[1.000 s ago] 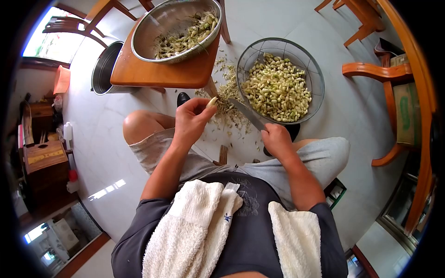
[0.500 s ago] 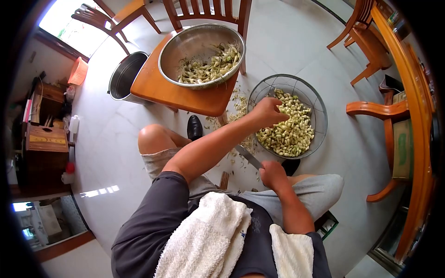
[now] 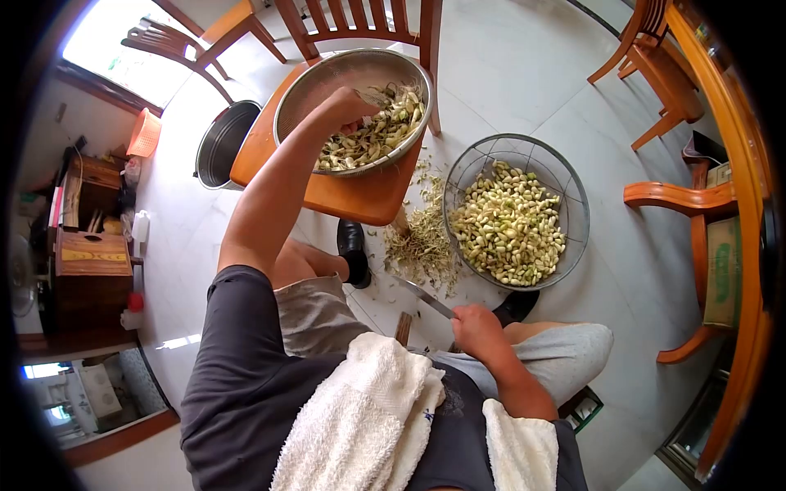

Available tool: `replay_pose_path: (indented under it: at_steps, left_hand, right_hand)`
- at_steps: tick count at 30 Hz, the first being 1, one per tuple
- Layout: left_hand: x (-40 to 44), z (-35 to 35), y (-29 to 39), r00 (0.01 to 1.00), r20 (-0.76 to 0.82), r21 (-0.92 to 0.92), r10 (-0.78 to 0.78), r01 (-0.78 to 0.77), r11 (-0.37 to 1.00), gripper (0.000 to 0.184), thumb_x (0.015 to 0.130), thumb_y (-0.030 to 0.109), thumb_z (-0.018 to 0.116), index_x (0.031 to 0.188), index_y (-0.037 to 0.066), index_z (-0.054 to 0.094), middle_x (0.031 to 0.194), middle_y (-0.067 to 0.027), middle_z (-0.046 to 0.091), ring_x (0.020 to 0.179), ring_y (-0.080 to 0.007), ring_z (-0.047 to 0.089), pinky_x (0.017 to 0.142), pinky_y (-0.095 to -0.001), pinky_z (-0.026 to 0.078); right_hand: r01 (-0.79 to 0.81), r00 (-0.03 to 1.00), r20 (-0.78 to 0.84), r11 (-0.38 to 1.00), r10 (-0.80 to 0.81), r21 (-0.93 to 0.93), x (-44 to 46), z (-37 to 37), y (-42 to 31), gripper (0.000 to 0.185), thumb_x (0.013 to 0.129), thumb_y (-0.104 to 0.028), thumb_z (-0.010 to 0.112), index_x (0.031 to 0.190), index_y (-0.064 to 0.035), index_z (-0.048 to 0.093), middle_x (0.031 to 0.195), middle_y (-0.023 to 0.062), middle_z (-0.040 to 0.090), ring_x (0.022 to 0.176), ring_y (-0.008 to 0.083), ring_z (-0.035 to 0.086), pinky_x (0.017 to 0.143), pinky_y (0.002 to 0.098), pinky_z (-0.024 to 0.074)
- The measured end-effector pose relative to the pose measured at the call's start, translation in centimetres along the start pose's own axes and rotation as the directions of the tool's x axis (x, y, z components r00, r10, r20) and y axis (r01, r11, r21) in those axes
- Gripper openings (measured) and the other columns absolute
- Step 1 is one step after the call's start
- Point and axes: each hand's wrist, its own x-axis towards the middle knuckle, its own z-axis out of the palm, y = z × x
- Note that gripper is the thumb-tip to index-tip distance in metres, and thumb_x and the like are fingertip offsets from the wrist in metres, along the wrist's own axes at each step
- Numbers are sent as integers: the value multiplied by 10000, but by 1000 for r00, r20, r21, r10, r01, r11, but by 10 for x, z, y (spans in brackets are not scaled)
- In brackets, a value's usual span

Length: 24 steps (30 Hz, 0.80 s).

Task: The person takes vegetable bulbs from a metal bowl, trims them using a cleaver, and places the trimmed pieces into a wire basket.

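Observation:
My left hand (image 3: 350, 108) is inside the metal colander (image 3: 299, 94), at the heap of untrimmed bulbs (image 3: 393, 127) with stringy roots and stems. Its fingers are curled down among them and partly hidden, so what they grip is unclear. Low in front of my lap, my right hand (image 3: 479, 330) is wrapped round the handle of a knife (image 3: 427, 298), whose blade points up and left over the floor. To the right stands a wire-mesh basket (image 3: 577, 192) holding many pale, trimmed bulbs (image 3: 508, 221).
The colander rests on a wooden chair (image 3: 348, 198). A dark metal bucket (image 3: 225, 147) stands left of it. Trimmings (image 3: 422, 245) lie scattered on the tiled floor between chair and basket. A white towel (image 3: 368, 409) hangs over my chest. Wooden furniture (image 3: 688, 200) lines the right side.
My left hand has moved from above the wire-mesh basket, up and left, into the colander. My right hand still holds the knife, nearly in the same place.

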Motion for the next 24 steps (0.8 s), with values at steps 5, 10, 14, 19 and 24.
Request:
replay_pose_path:
  at_steps: [5, 10, 14, 19, 24]
  left_hand:
    - [11, 15, -2, 997, -18, 34, 70, -69, 997, 342, 691, 253, 753, 703, -60, 614, 539, -86, 532, 478, -163, 527, 427, -313, 419]
    - [-3, 4, -7, 982, -120, -237, 149, -174, 956, 267, 741, 163, 717, 847, -51, 598, 699, -100, 601, 602, -169, 605, 503, -271, 486]
    - [-39, -19, -14, 958, -155, -671, 240, -281, 686, 219, 826, 68, 641, 991, -40, 545, 842, -113, 633, 669, -176, 644, 549, -243, 530]
    - [-108, -22, -23, 920, -87, -928, 381, -214, 304, 192, 877, 46, 599, 1038, -36, 534, 883, -136, 642, 716, -182, 641, 608, -261, 531]
    - [-176, 28, -33, 938, -26, -938, 346, -142, 316, 126, 856, 35, 623, 958, -7, 564, 839, -110, 634, 670, -144, 609, 578, -237, 496]
  right_hand:
    - [-14, 998, 67, 999, 17, -35, 2, 0, -1, 140, 813, -162, 532, 856, -53, 608, 834, 190, 601, 818, 378, 591, 732, 474, 470]
    - [-39, 999, 22, 999, 39, 18, 1, -2, 1, 158, 810, -166, 520, 866, -47, 609, 849, 205, 612, 828, 391, 587, 732, 482, 467]
    - [-62, 994, -84, 996, 68, 65, 1, -9, 1, 156, 804, -168, 524, 834, -37, 604, 809, 220, 610, 802, 407, 582, 708, 492, 462]
    - [-5, 948, -313, 990, 51, 144, -1, -20, 3, 163, 801, -172, 565, 764, -13, 575, 765, 225, 587, 759, 405, 576, 657, 474, 449]
    - [182, 846, -533, 956, -32, 232, -14, -42, -17, 135, 810, -91, 584, 900, -3, 632, 736, 175, 574, 690, 349, 572, 618, 398, 454]
